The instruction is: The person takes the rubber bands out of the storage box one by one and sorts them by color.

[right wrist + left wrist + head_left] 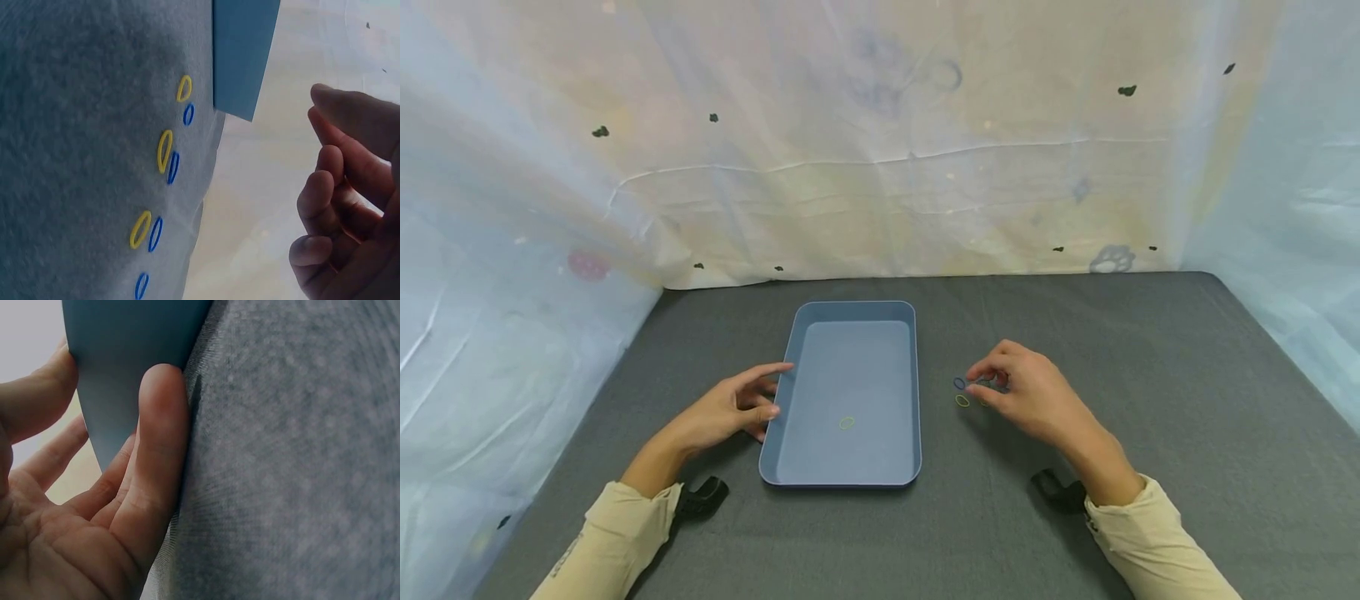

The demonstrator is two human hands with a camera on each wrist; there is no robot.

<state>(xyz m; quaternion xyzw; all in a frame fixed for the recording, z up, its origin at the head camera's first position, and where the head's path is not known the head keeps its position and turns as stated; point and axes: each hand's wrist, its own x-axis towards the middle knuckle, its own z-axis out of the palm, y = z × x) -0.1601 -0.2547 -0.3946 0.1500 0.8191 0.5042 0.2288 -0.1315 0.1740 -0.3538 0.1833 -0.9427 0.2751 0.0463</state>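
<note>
A blue-grey rectangular tray lies on the grey cloth, one thin yellow rubber band on its floor. At its left wall, my left hand touches with thumb and index finger at the rim; in the left wrist view, other fingers lie fairly straight along the outer wall. To the right of the tray hovers my right hand, thumb and index tips close together, the other fingers loosely curled. Nothing shows between them. Near its fingertips, several yellow rubber bands and blue rubber bands lie on the cloth.
Grey cloth covers the table. A pale plastic sheet with faint prints hangs along the back edge and both sides. Black straps sit at the wrists by the cuffs.
</note>
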